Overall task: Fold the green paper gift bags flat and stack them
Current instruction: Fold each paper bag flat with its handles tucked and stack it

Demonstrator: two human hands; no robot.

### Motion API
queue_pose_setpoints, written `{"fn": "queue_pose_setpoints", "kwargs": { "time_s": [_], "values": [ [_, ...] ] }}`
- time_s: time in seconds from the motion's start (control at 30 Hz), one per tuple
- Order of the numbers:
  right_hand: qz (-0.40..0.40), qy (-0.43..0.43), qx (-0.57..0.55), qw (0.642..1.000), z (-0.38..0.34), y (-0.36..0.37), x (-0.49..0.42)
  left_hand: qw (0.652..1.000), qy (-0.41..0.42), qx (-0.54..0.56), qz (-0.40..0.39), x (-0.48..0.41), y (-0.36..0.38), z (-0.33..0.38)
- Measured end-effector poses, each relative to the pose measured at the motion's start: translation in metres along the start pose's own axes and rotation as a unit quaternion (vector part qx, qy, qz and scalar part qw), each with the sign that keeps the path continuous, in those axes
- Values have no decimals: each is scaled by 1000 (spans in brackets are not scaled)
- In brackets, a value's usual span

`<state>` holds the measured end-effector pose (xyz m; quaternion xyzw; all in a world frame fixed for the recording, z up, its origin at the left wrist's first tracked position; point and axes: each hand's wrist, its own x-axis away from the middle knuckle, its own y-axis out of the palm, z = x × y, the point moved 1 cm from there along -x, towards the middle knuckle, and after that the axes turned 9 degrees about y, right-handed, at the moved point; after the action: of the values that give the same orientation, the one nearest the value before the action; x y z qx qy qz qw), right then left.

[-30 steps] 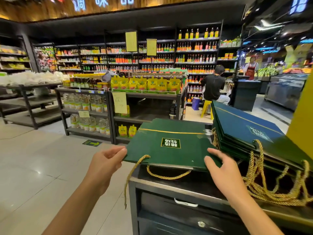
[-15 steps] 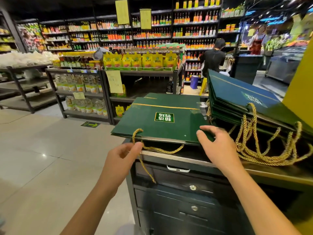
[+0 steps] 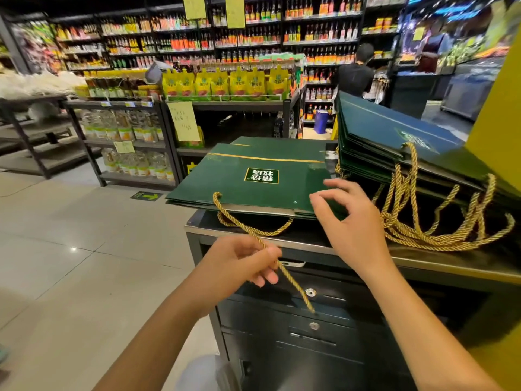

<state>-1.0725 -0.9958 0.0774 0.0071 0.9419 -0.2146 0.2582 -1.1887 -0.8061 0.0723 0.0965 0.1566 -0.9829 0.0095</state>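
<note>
Green paper, folded flat: the top gift bag [image 3: 253, 176] lies face up on a low stack of like bags [image 3: 186, 201] on the near-left part of the dark worktop [image 3: 253, 240], its left end overhanging the edge. Dark label [image 3: 261, 175] w/ white characters at centre, thin gold line across the far side. Its gold cord [image 3: 248, 230] leaves a hole near the front-left, drops over the front edge & runs down in front of the drawers. L hand [image 3: 242, 261], below the worktop edge, pinches that cord betw. thumb & curled fingers [image 3: 267, 277]; the loose end trails past a drawer lock [image 3: 310, 292]. R hand [image 3: 349, 218] sits over the bag's near-right corner, thumb & forefinger apart, other fingers curled. It hides the corner, so can't tell if it grips the bag or only rests there.

Just right: a taller stack of folded green bags [image 3: 380, 128], tilted w/ far end up, beside a yellow panel [image 3: 501, 108]. Its gold handles [image 3: 437, 230] spill in a tangle over the worktop, near the R wrist, crowding that side.

Beyond: a rack [image 3: 225, 104] w/ yellow pouches [image 3: 225, 83] & a handwritten note [image 3: 183, 121], bottle shelves [image 3: 282, 29] at the back, a person in black [image 3: 355, 74] facing them, a blue bin [image 3: 321, 121] nearby. Pale tiled floor [image 3: 70, 235] to the left, w/ a green arrow sticker [image 3: 148, 196].
</note>
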Motion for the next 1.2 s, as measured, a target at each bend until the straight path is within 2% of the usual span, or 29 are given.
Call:
{"fn": "queue_pose_setpoints", "kwargs": {
  "time_s": [0.13,0.2,0.4,0.6,0.7,0.77,0.87,0.93,1.03,1.2],
  "values": [
    [-64,-90,-79,991,4,-4,4,987,17,140,79,-19,3,31],
    [-99,-117,-81,985,3,-7,4,978,24,183,101,-29,5,43],
    [-155,-84,-56,983,5,-8,2,961,40,247,116,-49,8,62],
    [-172,-42,-132,975,3,-12,0,960,67,214,171,-61,-8,62],
    [-181,-25,-142,973,2,-14,-1,973,79,134,173,-65,-17,57],
    [-190,0,-154,970,1,-15,-1,980,122,-28,152,-67,-23,53],
    [-178,19,-157,971,2,-16,-3,943,169,-274,79,-71,-28,48],
    [-167,22,-153,974,1,-16,-4,912,164,-377,11,-73,-27,43],
    [-155,25,-177,972,-2,-18,-2,897,149,-415,-46,-71,-24,37],
    [-139,39,-212,967,-4,-16,-1,889,160,-424,-63,-67,-21,33]
  ]
}}
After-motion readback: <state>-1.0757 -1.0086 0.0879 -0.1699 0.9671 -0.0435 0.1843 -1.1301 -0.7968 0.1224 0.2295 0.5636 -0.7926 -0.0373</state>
